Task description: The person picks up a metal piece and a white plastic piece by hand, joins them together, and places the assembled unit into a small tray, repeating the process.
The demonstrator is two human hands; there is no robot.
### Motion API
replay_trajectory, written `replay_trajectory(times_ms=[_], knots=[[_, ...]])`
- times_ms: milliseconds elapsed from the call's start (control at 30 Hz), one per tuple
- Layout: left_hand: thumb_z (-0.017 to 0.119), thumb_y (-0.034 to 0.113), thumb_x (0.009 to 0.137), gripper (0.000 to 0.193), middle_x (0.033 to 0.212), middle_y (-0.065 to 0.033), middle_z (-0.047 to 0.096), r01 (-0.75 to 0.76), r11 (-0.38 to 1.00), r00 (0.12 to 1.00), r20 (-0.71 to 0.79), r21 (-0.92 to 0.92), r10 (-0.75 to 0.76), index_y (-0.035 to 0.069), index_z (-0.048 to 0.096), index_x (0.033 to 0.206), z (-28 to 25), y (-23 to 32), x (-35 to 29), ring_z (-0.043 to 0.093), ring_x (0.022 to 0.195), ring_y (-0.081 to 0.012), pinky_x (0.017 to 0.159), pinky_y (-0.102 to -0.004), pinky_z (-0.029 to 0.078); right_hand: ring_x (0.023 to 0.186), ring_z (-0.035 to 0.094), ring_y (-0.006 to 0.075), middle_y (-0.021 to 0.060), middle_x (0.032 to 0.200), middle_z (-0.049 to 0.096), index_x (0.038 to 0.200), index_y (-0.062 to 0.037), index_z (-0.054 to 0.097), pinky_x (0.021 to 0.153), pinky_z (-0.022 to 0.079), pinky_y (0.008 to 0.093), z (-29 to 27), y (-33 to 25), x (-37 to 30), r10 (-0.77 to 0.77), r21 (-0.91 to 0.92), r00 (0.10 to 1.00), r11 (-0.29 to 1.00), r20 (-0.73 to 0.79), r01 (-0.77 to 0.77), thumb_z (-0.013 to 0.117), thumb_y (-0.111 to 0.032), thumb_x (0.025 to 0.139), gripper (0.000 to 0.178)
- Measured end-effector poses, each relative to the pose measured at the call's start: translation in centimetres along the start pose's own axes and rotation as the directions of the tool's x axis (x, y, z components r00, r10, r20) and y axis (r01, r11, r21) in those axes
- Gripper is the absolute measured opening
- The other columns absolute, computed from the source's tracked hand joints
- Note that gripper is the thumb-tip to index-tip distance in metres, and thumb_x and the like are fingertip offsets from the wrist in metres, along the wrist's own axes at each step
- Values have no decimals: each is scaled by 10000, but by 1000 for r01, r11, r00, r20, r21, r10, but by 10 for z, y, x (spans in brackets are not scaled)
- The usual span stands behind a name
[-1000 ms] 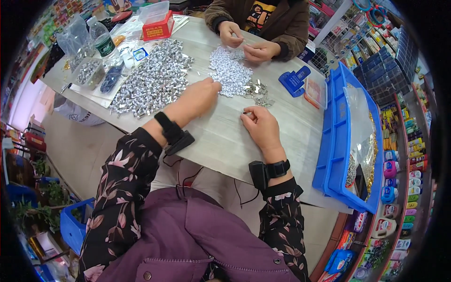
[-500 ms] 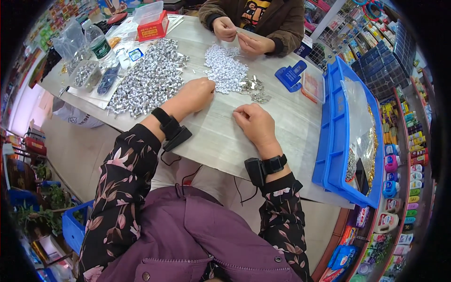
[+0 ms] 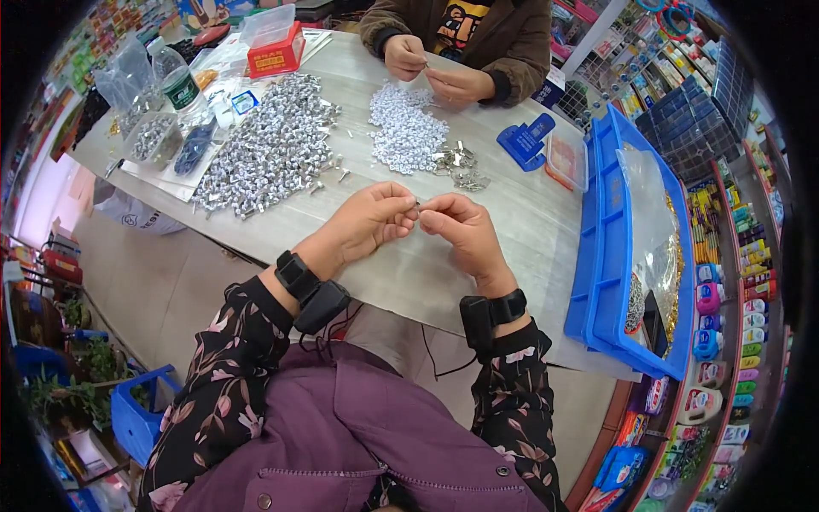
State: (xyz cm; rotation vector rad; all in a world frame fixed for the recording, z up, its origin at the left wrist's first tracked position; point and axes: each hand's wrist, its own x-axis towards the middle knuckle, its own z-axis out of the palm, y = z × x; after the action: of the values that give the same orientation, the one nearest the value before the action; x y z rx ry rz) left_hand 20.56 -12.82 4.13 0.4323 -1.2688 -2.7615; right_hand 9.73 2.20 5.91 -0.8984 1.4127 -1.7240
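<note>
My left hand (image 3: 368,225) and my right hand (image 3: 469,237) meet over the near part of the table, fingertips closed in a pinch. Between them shows a tiny dark metal piece (image 3: 417,206), mostly hidden by the fingers. Beyond my hands lies a heap of white round beads (image 3: 407,128), with a small cluster of silver metal clips (image 3: 461,166) at its right edge. To the left spreads a large pile of small white-and-silver pieces (image 3: 269,145); a few lie loose beside it.
Across the table a person's hands (image 3: 459,85) pinch something small. A blue tray (image 3: 589,264) stands at the right, near a blue plastic piece (image 3: 522,141) and a clear box (image 3: 568,158). A red box (image 3: 277,53), a water bottle (image 3: 177,81) and a tub (image 3: 153,139) stand far left.
My hands have come together; the left moved back from the pile and turned palm-inward, and a tiny metal piece now shows between the fingertips. Several loose pieces appear beside the left pile.
</note>
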Motion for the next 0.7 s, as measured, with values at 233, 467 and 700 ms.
replay_trajectory(times_ms=[233,467,700], knots=[[548,118,886,74,786,-38,600,-82,990,996,10,-118,84,48,548,908,2,-1,-2,599,679,-102,581,-190,515,753,556,89,2,817,623,909,-3,632,699,442,219,-1,-2,4,-8,-145,998,989,-57,-1,633,-71,797,131],[564,130,878,99,805,-45,593,-99,990,995,-9,-105,98,47,534,923,5,-15,0,598,704,-126,649,-235,520,725,543,45,2,814,625,881,-6,626,639,419,168,3,7,-5,-51,-217,993,976,-111,26,651,-67,805,101],[558,137,878,139,813,-66,587,-235,969,970,-53,71,239,32,496,945,1,-21,4,599,732,-141,655,-255,528,716,547,37,-2,803,617,888,-8,598,608,415,160,6,14,-1,-67,-229,991,973,-117,38,640,-63,819,98]])
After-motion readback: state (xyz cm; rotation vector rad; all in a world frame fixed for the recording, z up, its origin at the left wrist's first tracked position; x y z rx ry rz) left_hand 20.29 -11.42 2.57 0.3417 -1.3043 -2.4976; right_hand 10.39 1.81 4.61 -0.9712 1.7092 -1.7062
